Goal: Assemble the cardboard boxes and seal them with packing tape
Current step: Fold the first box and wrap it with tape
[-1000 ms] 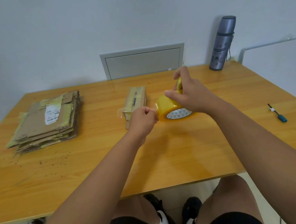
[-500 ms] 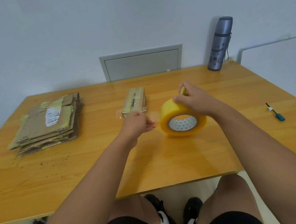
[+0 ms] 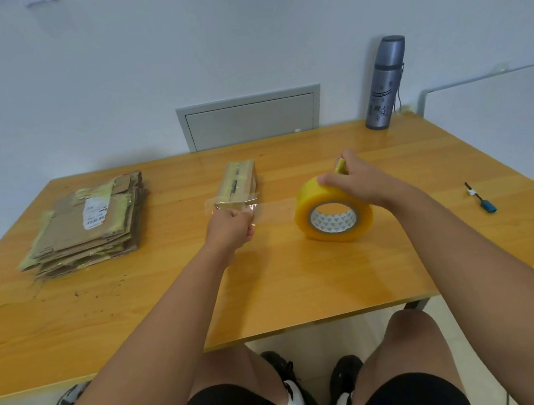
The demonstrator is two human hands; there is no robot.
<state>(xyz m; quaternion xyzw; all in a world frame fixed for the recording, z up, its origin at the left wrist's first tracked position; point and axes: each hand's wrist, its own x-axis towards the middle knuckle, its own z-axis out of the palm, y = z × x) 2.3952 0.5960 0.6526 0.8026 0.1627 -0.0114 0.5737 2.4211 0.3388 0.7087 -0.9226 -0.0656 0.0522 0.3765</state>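
Left hand [image 3: 231,228] pinches the clear tape end [image 3: 253,210], right hand [image 3: 360,184] clamps the tape roll [image 3: 333,212] and, seemingly, a yellow cutter [image 3: 340,166] — keep that strip taut, lay it square over the small box [image 3: 238,185] just beyond the left knuckles.

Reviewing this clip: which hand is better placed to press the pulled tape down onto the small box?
Left, probably. The left hand pinches the free tape end right beside the small box. The right hand grips the tape roll, farther from it.

Clearance on the table [image 3: 268,300]

Open wood along near edge; obstructed left by flattened cardboard stack [image 3: 88,224], centre by small box [image 3: 239,185], right by tape roll [image 3: 333,212], screwdriver [image 3: 480,198], flask [image 3: 384,83].
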